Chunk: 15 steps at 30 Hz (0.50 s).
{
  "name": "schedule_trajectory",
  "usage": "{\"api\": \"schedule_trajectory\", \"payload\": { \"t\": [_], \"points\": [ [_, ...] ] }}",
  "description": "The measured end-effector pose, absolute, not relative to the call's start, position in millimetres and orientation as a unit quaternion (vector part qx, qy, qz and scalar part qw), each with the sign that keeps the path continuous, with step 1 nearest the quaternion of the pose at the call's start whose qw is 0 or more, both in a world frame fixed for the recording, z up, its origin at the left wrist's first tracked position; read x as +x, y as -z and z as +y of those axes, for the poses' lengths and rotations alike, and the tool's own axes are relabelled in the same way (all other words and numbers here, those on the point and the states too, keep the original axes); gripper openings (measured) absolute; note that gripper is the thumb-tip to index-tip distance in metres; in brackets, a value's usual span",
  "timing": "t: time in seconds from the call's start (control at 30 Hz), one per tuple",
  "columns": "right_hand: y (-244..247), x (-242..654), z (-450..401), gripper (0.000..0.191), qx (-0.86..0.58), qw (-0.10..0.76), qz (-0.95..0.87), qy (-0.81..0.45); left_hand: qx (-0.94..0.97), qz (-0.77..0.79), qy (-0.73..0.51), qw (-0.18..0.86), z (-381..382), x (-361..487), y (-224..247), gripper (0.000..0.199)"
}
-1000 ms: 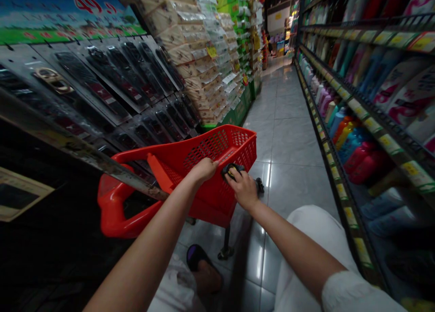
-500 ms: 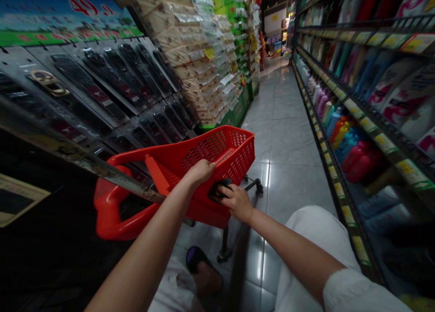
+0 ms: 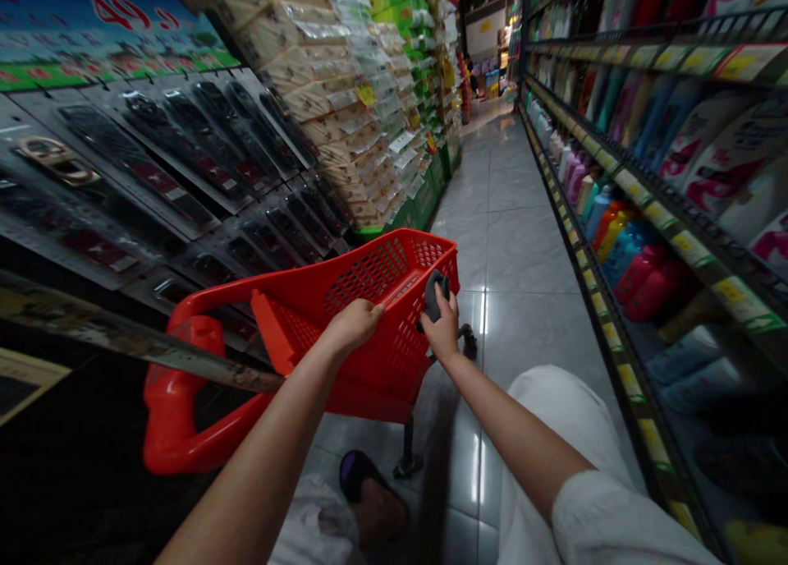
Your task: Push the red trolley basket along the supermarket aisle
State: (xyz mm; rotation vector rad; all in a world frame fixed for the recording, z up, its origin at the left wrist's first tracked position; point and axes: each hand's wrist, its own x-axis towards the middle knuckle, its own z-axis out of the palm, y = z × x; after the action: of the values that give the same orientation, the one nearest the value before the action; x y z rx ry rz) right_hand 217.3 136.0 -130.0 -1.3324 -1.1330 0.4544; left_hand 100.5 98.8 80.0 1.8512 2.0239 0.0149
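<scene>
A red plastic shopping cart (image 3: 369, 388) stands at a slant in front of me, with slotted basket walls and a thick looped handle (image 3: 178, 434) at the left. My left hand (image 3: 352, 327) is closed over the near top rim of its basket. In my right hand (image 3: 442, 328) is a bunched dark grey cloth (image 3: 432, 299), held at the slotted near side close to the cart's front corner. Fingers partly cover the cloth. Inside the basket, a red flap (image 3: 274, 333) leans near the handle end.
Shelves of bottles (image 3: 640, 273) line the right side. Packaged belts (image 3: 185, 146) hang on the left beside stacked tan packs (image 3: 320, 97). A worn pole (image 3: 141, 335) crosses in front of the cart handle. Grey tiled floor (image 3: 517, 245) runs down the aisle.
My right hand has moved up and slightly right with the cloth, from the cart's lower solid side to the slotted part near the front corner. My left hand stays on the rim.
</scene>
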Motion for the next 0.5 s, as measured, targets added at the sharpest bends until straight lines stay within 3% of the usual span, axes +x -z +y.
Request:
{"api": "schedule_trajectory", "payload": {
  "t": [0.17,0.37,0.5],
  "points": [
    [134.4,204.2,129.6,0.077,-0.607,0.557,-0.54,-0.174,0.669,0.721,0.009,0.177,99.4,102.3,-78.3,0.042],
    [163.4,212.2,138.9,0.084,-0.613,0.571,-0.517,-0.177,0.663,0.726,0.009,0.183,99.6,104.5,-78.9,0.041],
    [202.0,214.9,142.5,0.073,-0.64,0.588,-0.428,-0.246,0.666,0.723,0.013,0.181,99.0,105.7,-80.0,0.041]
  ]
}}
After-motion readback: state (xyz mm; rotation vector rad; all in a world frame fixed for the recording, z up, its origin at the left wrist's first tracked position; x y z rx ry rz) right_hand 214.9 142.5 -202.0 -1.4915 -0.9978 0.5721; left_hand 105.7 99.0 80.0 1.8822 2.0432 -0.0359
